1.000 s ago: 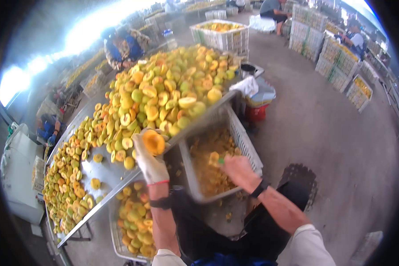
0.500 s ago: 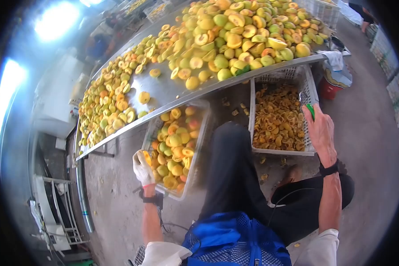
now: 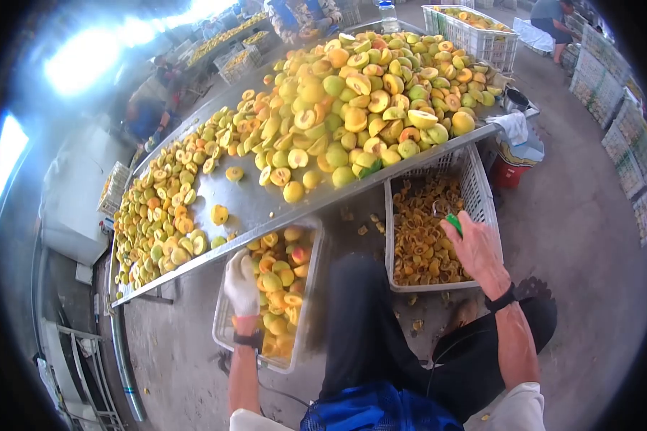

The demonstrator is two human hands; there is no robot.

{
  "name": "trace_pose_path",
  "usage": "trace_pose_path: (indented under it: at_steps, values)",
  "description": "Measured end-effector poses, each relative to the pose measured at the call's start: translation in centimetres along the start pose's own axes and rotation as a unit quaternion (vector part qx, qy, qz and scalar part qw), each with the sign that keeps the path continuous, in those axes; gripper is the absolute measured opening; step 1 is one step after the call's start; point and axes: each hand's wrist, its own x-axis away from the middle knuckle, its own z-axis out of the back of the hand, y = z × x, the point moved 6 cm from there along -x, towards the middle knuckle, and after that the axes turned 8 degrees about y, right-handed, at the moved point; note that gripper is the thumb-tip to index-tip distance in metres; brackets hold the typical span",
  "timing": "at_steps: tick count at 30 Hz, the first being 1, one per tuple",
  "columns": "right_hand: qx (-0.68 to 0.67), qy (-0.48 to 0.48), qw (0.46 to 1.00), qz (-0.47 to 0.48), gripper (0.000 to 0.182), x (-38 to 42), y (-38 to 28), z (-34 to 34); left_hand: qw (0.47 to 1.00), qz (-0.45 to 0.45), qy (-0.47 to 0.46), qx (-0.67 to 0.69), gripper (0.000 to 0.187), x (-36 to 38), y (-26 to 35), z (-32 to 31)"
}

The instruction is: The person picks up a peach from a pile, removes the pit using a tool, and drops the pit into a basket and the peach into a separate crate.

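Note:
My left hand (image 3: 242, 286), in a white glove, is over the left side of a white crate (image 3: 304, 302) of halved yellow fruit (image 3: 274, 276). Its fingers point toward the table edge and are blurred, so whether it holds anything cannot be made out. My right hand (image 3: 476, 251), bare, is closed around a green-handled tool (image 3: 453, 223) above a second crate (image 3: 489, 208) full of brownish fruit scraps (image 3: 428, 233). Beyond both crates, a metal table (image 3: 248, 197) bears a large heap of halved fruit (image 3: 352, 100).
A bottle (image 3: 389, 17), a metal cup (image 3: 514, 100) and a white cloth (image 3: 512, 128) are at the table's far and right sides. A red bucket (image 3: 507, 174) stands right of the scrap crate. Stacked crates (image 3: 602, 75) and other people are farther back.
The view has tilted up, showing more background. My left hand has moved from the crate's near left corner up over its left side. My right hand has moved left, over the scraps, with the tool.

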Motion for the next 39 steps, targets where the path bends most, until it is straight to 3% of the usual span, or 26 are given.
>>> trace_pose_path:
  at_steps: [1, 3, 6, 10, 13, 14, 16, 22, 24, 25, 26, 27, 28, 30, 32, 35, 38, 39]
  values:
    - [0.004, -0.003, 1.0, 0.005, 0.036, -0.1, -0.6, 0.0, 0.998, 0.021, -0.022, 0.047, 0.025, -1.3, 0.6, -2.4]
    - [0.005, -0.011, 1.0, 0.007, 0.036, -0.4, -1.3, -0.3, 0.996, -0.07, -0.031, 0.033, 0.024, -3.6, 5.7, -5.7]
    - [0.006, -0.03, 1.0, 0.0, 0.038, -1.0, -1.4, -1.0, 0.989, -0.132, -0.039, 0.052, 0.024, -6.2, 9.1, -12.1]
    - [-0.008, 0.031, 0.999, 0.04, 0.037, -1.5, -1.5, -1.2, 0.99, -0.067, -0.121, 0.042, 0.026, -9.2, 11.6, -19.3]
    - [-0.04, -0.011, 0.999, 0.01, 0.038, -2.1, -1.5, -1.1, 0.955, -0.26, -0.133, -0.044, 0.04, -9.9, 15.3, -23.0]
    - [-0.039, -0.008, 0.999, 0.005, 0.038, -2.2, -1.3, -1.1, 0.954, -0.264, -0.136, -0.042, 0.04, -10.4, 15.8, -24.1]
    - [-0.052, 0.001, 0.998, 0.022, 0.037, -2.3, -1.4, -1.0, 0.891, -0.311, -0.266, -0.198, 0.047, -10.3, 16.3, -27.6]
    - [-0.089, 0.038, 0.995, 0.037, 0.035, -2.3, -1.4, -0.7, 0.898, -0.309, -0.277, -0.145, 0.056, -11.9, 14.8, -28.5]
    - [-0.092, 0.044, 0.994, 0.047, 0.035, -2.2, -1.7, -0.7, 0.959, -0.129, -0.254, 0.002, 0.052, -12.6, 14.2, -26.5]
    - [-0.107, 0.031, 0.993, 0.039, 0.036, -2.2, -2.2, -0.4, 0.958, -0.137, -0.253, 0.002, 0.052, -12.4, 14.3, -25.7]
    - [-0.109, 0.036, 0.993, 0.039, 0.036, -2.1, -2.8, 0.1, 0.938, 0.013, -0.299, 0.174, 0.05, -11.9, 13.5, -25.3]
    - [-0.133, 0.033, 0.99, 0.044, 0.036, -1.9, -3.5, 0.4, 0.867, 0.163, -0.33, 0.337, 0.049, -11.3, 13.1, -24.9]
    - [-0.156, 0.027, 0.986, 0.05, 0.036, -1.7, -4.3, 0.5, 0.868, 0.16, -0.328, 0.336, 0.049, -10.4, 14.8, -23.1]
    - [-0.174, 0.032, 0.983, 0.056, 0.033, -1.5, -5.4, 0.5, 0.792, 0.242, -0.352, 0.436, 0.046, -6.6, 20.3, -19.1]
    - [-0.237, 0.075, 0.965, 0.081, 0.028, -1.4, -6.5, 1.1, 0.789, 0.227, -0.364, 0.44, 0.049, -4.6, 22.5, -17.4]
    - [-0.244, 0.099, 0.961, 0.088, 0.024, -1.5, -7.2, 1.7, 0.72, 0.239, -0.387, 0.523, 0.049, -1.3, 25.6, -16.3]
    - [-0.25, 0.119, 0.956, 0.095, 0.023, -1.6, -7.0, 2.2, 0.721, 0.185, -0.414, 0.524, 0.049, 1.7, 28.3, -15.5]
    - [-0.254, 0.128, 0.954, 0.093, 0.023, -1.6, -6.8, 2.4, 0.665, 0.246, -0.42, 0.566, 0.049, 2.8, 28.3, -16.0]
